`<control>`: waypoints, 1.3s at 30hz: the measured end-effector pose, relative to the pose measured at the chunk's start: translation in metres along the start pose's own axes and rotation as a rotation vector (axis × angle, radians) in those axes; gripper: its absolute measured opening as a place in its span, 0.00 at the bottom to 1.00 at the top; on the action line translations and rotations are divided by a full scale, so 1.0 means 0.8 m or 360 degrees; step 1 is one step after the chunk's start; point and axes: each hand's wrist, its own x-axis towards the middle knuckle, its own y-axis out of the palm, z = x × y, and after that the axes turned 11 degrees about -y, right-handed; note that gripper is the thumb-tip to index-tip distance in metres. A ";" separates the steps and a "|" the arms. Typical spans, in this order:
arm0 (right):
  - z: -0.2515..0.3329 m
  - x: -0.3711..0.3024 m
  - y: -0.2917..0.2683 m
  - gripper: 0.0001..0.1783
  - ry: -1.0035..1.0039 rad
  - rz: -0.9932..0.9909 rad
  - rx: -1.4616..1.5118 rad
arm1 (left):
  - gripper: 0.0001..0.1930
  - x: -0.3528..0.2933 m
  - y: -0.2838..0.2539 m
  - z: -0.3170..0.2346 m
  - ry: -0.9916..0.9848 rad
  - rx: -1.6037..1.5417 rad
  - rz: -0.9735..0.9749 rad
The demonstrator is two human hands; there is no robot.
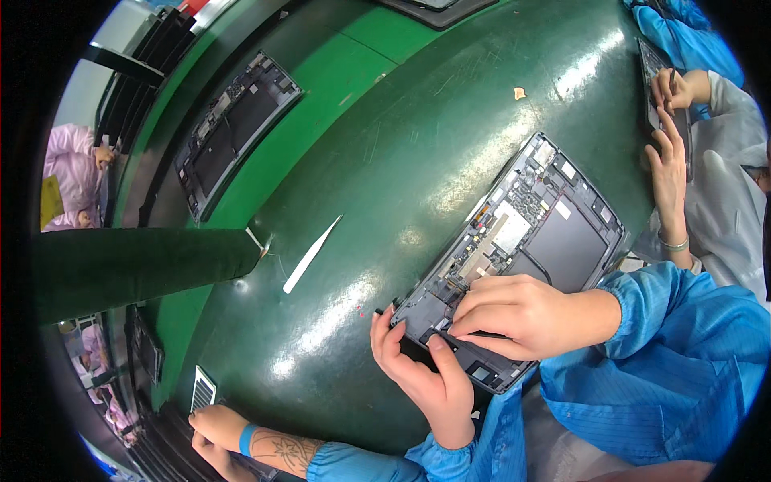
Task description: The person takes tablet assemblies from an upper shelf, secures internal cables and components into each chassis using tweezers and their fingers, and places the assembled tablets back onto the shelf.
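Note:
An opened laptop chassis [566, 241] lies slantwise in front of me, with its circuit board and flat battery area exposed. My left hand [426, 381] grips its near left corner, fingers round the outer edge and thumb resting on the inside. Just above the chassis, my right hand [534, 317] is closed in a pinch. A slim black tool [488, 333] shows between its fingers, pointing toward the left thumb; its exact kind and the spot under its tip are hard to make out. The fingertips of both hands nearly meet there.
A white pointed strip [312, 255] lies on the green table [401, 161]. Another open chassis [237, 132] sits on the green strip beyond, near a dark green post [144, 269]. Co-workers' hands are at the right [668, 153] and lower left [221, 430]. A small tan scrap [520, 93] lies farther off.

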 end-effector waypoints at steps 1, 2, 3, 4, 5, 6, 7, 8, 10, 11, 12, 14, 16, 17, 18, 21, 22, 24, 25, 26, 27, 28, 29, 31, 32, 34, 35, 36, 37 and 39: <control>-0.001 0.000 0.001 0.10 -0.0038 0.0013 -0.0034 | 0.19 0.000 0.001 -0.001 0.0006 0.0070 -0.0015; -0.001 0.001 0.001 0.09 -0.0074 0.0026 -0.0070 | 0.20 0.000 0.002 0.000 0.0011 0.0139 -0.0028; -0.002 0.001 0.002 0.09 -0.0073 0.0028 -0.0069 | 0.20 0.001 0.002 0.001 0.0009 0.0138 -0.0028; -0.001 0.001 0.005 0.09 -0.0082 0.0025 -0.0097 | 0.20 0.002 0.002 0.003 0.0008 0.0134 -0.0031; -0.001 0.000 0.006 0.08 -0.0090 0.0023 -0.0125 | 0.21 0.002 0.002 0.004 0.0007 0.0129 -0.0032; -0.002 0.001 0.006 0.08 -0.0088 0.0024 -0.0126 | 0.21 0.002 0.001 0.005 0.0006 0.0127 -0.0031; -0.003 0.003 0.006 0.08 -0.0095 0.0001 -0.0110 | 0.21 0.003 0.001 0.006 0.0001 0.0116 -0.0020; -0.003 0.004 0.006 0.08 -0.0104 -0.0021 -0.0093 | 0.21 0.003 0.001 0.007 -0.0004 0.0106 -0.0012; -0.002 0.006 0.006 0.08 -0.0090 0.0005 -0.0148 | 0.21 0.004 0.003 0.011 0.0005 0.0063 -0.0016; -0.002 0.007 0.006 0.08 -0.0077 0.0031 -0.0203 | 0.21 0.004 0.004 0.012 0.0013 0.0021 -0.0022; -0.004 0.006 0.006 0.08 -0.0077 0.0031 -0.0203 | 0.21 0.004 0.005 0.013 0.0013 0.0021 -0.0021; -0.007 0.003 0.006 0.08 -0.0115 0.0005 -0.0197 | 0.21 0.005 0.008 0.014 0.0016 -0.0020 -0.0030; -0.009 0.002 0.003 0.08 -0.0127 0.0007 -0.0209 | 0.21 0.006 0.011 0.013 0.0020 -0.0005 -0.0035; -0.010 0.001 0.002 0.08 -0.0141 0.0011 -0.0221 | 0.21 0.006 0.012 0.013 0.0023 0.0010 -0.0042; -0.010 0.001 0.002 0.08 -0.0140 0.0009 -0.0221 | 0.21 0.007 0.013 0.012 0.0024 0.0010 -0.0040; -0.012 -0.001 0.002 0.09 -0.0151 -0.0019 -0.0223 | 0.22 0.008 0.016 0.009 0.0029 0.0099 -0.0046; -0.011 -0.001 0.001 0.09 -0.0137 -0.0011 -0.0223 | 0.22 0.008 0.017 0.008 0.0015 0.0098 -0.0065; -0.012 -0.001 -0.001 0.09 -0.0121 -0.0005 -0.0224 | 0.22 0.007 0.020 0.008 0.0002 0.0098 -0.0083; -0.014 -0.002 -0.001 0.09 -0.0127 -0.0024 -0.0187 | 0.22 0.007 0.022 0.009 0.0010 0.0093 -0.0090; -0.015 -0.002 -0.002 0.09 -0.0132 -0.0044 -0.0150 | 0.22 0.007 0.023 0.009 0.0017 0.0088 -0.0096; -0.016 -0.002 -0.004 0.09 -0.0131 -0.0047 -0.0150 | 0.22 0.007 0.025 0.009 0.0018 0.0090 -0.0094; -0.017 -0.003 -0.005 0.09 -0.0134 -0.0057 -0.0120 | 0.22 0.007 0.026 0.008 0.0017 0.0082 -0.0097; -0.017 -0.004 -0.007 0.09 -0.0136 -0.0067 -0.0089 | 0.22 0.008 0.028 0.007 0.0016 0.0074 -0.0101; -0.017 -0.005 -0.008 0.09 -0.0136 -0.0064 -0.0100 | 0.21 0.008 0.028 0.005 0.0020 0.0105 -0.0089; -0.017 -0.005 -0.009 0.09 -0.0135 -0.0057 -0.0112 | 0.21 0.008 0.028 0.003 0.0022 0.0133 -0.0078; -0.018 -0.006 -0.010 0.09 -0.0130 -0.0049 -0.0112 | 0.20 0.008 0.029 0.002 0.0025 0.0144 -0.0075; -0.018 -0.007 -0.010 0.10 -0.0125 -0.0037 -0.0113 | 0.20 0.008 0.030 0.001 0.0027 0.0152 -0.0072; -0.018 -0.007 -0.011 0.10 -0.0123 -0.0040 -0.0114 | 0.20 0.008 0.030 0.001 0.0028 0.0153 -0.0070; -0.019 -0.007 -0.011 0.10 -0.0128 -0.0049 -0.0104 | 0.20 0.008 0.030 0.000 0.0026 0.0149 -0.0065; -0.019 -0.008 -0.012 0.09 -0.0133 -0.0058 -0.0093 | 0.20 0.008 0.031 0.000 0.0024 0.0148 -0.0063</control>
